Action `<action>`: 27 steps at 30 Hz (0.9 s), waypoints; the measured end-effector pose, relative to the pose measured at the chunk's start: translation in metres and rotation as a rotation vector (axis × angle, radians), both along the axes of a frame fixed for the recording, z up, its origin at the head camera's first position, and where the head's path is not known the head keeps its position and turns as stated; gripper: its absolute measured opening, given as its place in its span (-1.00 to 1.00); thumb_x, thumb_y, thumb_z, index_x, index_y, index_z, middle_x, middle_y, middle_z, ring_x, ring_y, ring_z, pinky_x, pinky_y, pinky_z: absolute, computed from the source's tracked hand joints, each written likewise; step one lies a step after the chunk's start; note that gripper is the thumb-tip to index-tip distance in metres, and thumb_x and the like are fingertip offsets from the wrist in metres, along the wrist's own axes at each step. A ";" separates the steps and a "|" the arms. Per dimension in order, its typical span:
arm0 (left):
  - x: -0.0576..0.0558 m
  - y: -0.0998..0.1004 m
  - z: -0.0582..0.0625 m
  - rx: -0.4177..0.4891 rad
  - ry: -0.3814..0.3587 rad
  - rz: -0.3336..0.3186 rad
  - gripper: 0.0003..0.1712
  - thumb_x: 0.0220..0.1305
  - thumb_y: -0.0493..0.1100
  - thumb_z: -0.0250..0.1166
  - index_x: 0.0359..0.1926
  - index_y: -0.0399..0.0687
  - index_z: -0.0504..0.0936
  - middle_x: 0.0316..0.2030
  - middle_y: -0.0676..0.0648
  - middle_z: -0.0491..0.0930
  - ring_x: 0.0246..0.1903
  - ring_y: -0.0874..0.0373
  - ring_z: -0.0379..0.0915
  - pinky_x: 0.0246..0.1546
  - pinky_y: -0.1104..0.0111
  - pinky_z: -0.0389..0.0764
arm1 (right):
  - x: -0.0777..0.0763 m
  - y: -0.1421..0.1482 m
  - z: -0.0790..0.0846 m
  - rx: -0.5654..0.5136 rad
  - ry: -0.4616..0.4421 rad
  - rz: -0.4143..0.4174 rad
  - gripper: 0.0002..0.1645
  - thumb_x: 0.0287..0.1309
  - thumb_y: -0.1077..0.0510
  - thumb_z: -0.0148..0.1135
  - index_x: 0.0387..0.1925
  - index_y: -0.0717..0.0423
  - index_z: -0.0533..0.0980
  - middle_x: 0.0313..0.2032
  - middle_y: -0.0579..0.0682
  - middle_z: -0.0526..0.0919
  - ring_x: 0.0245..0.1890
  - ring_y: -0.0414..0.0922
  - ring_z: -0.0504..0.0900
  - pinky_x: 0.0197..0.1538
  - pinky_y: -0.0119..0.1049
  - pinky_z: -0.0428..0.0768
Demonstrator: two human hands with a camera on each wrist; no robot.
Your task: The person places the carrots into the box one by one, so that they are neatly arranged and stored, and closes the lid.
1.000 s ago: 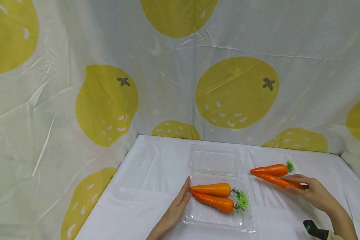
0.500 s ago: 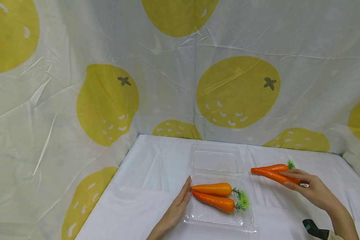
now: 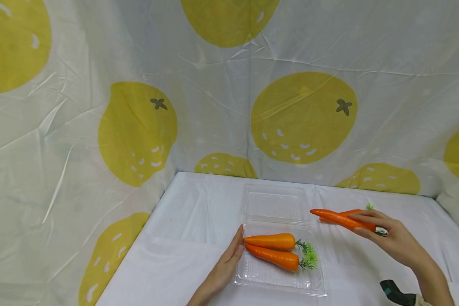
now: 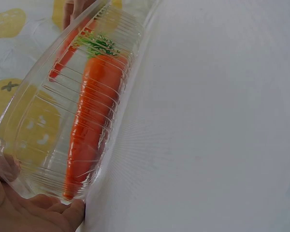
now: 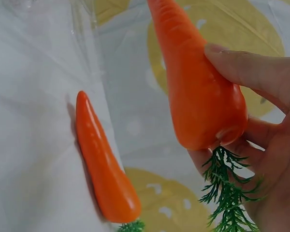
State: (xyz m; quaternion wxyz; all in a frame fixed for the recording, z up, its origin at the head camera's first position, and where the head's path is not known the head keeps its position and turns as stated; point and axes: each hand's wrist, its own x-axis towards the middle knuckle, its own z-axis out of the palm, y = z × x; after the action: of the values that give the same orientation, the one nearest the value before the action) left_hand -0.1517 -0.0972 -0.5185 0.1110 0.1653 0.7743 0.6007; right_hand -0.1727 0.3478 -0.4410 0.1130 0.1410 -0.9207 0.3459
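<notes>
My right hand (image 3: 395, 240) pinches an orange carrot (image 5: 198, 82) near its thick end, thumb on one side and fingers on the other. The carrot's green leafy top (image 5: 227, 193) hangs below the hand in the right wrist view. Behind it, a second carrot (image 5: 104, 164) lies on the white cloth, partly covered in the head view. My left hand (image 3: 225, 261) rests against the left side of a clear plastic clamshell box (image 3: 264, 284), fingers fairly straight along the wall. Inside the box lie two carrots, an upper one (image 3: 273, 241) and a lower one (image 3: 277, 258), tops pointing right.
The box's lid (image 3: 275, 206) lies folded back behind its base. A white cloth (image 3: 179, 272) covers the table, and a lemon-print curtain (image 3: 214, 106) hangs behind and to the left. A dark wrist device (image 3: 398, 293) shows below my right wrist.
My right hand has raised its carrot and carried it slightly left, so it now overlaps more of the carrot behind it. My left hand and the box have stayed put.
</notes>
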 end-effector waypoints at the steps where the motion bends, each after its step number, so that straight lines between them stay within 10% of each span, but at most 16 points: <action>1: 0.000 0.000 0.000 0.000 -0.002 0.000 -0.32 0.72 0.00 -0.23 0.69 0.12 -0.22 0.67 -0.17 -0.15 0.64 -0.19 -0.17 0.40 0.70 -0.06 | 0.000 -0.003 0.001 -0.005 0.008 0.013 -0.61 0.24 0.12 0.48 0.10 -0.10 0.72 0.08 -0.46 0.60 0.13 -0.73 0.23 -0.12 -0.69 0.48; 27: 0.000 0.000 0.002 -0.022 -0.001 0.009 -0.32 0.72 0.00 -0.24 0.69 0.10 -0.21 0.67 -0.14 -0.14 0.64 -0.17 -0.15 0.49 0.56 -0.04 | 0.007 -0.071 0.010 -0.037 0.109 0.279 -0.49 0.15 0.27 0.49 0.13 -0.16 0.70 0.07 -0.20 0.67 0.08 -0.48 0.51 -0.03 -0.55 0.60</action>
State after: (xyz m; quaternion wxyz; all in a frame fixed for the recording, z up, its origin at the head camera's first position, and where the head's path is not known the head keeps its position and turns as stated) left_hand -0.1521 -0.0973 -0.5166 0.1105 0.1603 0.7815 0.5928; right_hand -0.1657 0.2770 -0.4313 0.1165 0.2841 -0.8782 0.3668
